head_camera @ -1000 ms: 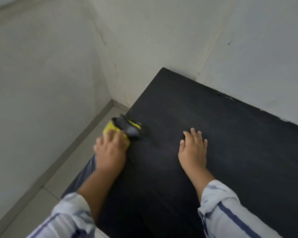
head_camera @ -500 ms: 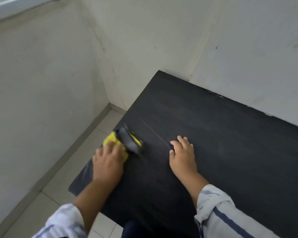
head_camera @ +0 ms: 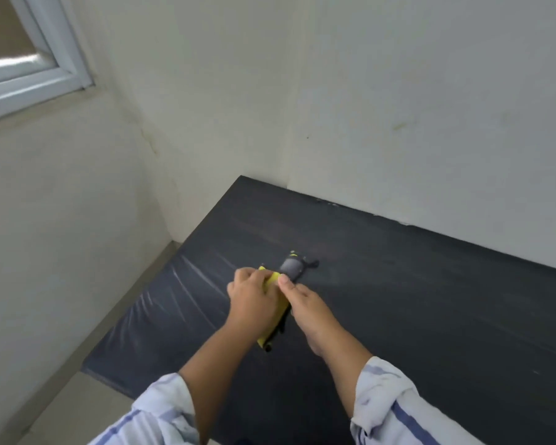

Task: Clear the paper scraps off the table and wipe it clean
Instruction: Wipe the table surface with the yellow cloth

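A yellow and grey cleaning cloth (head_camera: 292, 267) lies on the black table (head_camera: 430, 300), stretched between my two hands near the table's left part. My left hand (head_camera: 254, 297) presses on the cloth's yellow side with fingers curled over it. My right hand (head_camera: 305, 303) pinches the cloth's edge between thumb and fingers. Most of the cloth is hidden under the hands; a grey end sticks out beyond them and a yellow end shows below my left wrist. Wet wipe streaks (head_camera: 193, 284) shine on the table's left end. No paper scraps show.
Pale walls (head_camera: 398, 107) meet the table's far edge and stand close on the left. A strip of tiled floor (head_camera: 77, 399) runs between the left wall and the table's left edge. A white window frame (head_camera: 45, 69) sits at the top left.
My left hand slid the cloth rightward, away from the table's left edge. My right hand left the tabletop and took hold of the cloth. The view tilted up.
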Available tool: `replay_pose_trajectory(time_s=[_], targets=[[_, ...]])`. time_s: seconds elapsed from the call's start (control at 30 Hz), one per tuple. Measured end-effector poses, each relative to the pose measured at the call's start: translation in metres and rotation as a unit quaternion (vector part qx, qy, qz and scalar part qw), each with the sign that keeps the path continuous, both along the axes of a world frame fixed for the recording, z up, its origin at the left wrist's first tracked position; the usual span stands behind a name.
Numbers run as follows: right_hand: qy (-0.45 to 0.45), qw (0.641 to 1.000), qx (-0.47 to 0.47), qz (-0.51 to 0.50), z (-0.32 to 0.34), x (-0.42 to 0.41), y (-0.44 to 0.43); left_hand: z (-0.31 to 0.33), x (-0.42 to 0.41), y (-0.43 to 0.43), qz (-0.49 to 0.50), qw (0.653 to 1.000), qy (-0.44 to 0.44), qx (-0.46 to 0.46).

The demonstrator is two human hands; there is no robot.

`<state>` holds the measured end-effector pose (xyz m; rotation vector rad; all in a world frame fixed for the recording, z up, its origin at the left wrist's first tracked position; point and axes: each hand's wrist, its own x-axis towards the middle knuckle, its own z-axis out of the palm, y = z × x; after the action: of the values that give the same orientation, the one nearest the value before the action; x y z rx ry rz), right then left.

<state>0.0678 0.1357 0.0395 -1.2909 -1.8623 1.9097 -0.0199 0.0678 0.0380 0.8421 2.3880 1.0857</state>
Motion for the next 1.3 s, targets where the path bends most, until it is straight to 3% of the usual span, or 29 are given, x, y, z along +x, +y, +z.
replay_pose_trajectory(time_s=[0.17, 0.3, 0.43, 0.53, 0.7, 0.77, 0.87, 1.03, 1.1, 1.2, 1.3], targets=[[0.120, 0.979, -0.008, -0.166, 0.030, 0.078, 0.018, 0.018, 0.069, 0.012, -0.095, 0.988, -0.079, 0.092], [0.143, 0.971, 0.004, -0.192, 0.065, 0.131, 0.035, 0.038, 0.102, 0.019, -0.089, 0.974, -0.168, 0.123], [0.189, 0.966, -0.014, -0.178, 0.103, 0.168, 0.048, 0.066, 0.126, 0.029, -0.110, 0.918, -0.357, 0.129], [0.215, 0.966, -0.019, -0.141, 0.131, 0.191, 0.054, 0.091, 0.135, 0.033, -0.148, 0.852, -0.470, 0.176], [0.224, 0.969, -0.001, -0.102, 0.166, 0.213, 0.061, 0.133, 0.143, 0.037, -0.241, 0.784, -0.501, 0.276], [0.225, 0.966, 0.007, -0.129, 0.172, 0.216, 0.068, 0.147, 0.147, 0.042, -0.250, 0.786, -0.483, 0.294], [0.233, 0.960, 0.003, -0.156, 0.173, 0.216, 0.075, 0.163, 0.152, 0.052, -0.212, 0.832, -0.412, 0.307], [0.256, 0.965, 0.002, -0.053, 0.168, 0.212, 0.076, 0.174, 0.146, 0.064, -0.117, 0.877, -0.344, 0.315], [0.243, 0.967, 0.032, -0.064, 0.169, 0.209, 0.076, 0.174, 0.144, 0.063, -0.111, 0.889, -0.327, 0.300], [0.242, 0.959, 0.041, -0.138, 0.176, 0.207, 0.079, 0.173, 0.140, 0.061, -0.144, 0.877, -0.374, 0.266], [0.240, 0.954, 0.026, -0.178, 0.178, 0.206, 0.084, 0.171, 0.140, 0.056, -0.185, 0.824, -0.481, 0.234]])
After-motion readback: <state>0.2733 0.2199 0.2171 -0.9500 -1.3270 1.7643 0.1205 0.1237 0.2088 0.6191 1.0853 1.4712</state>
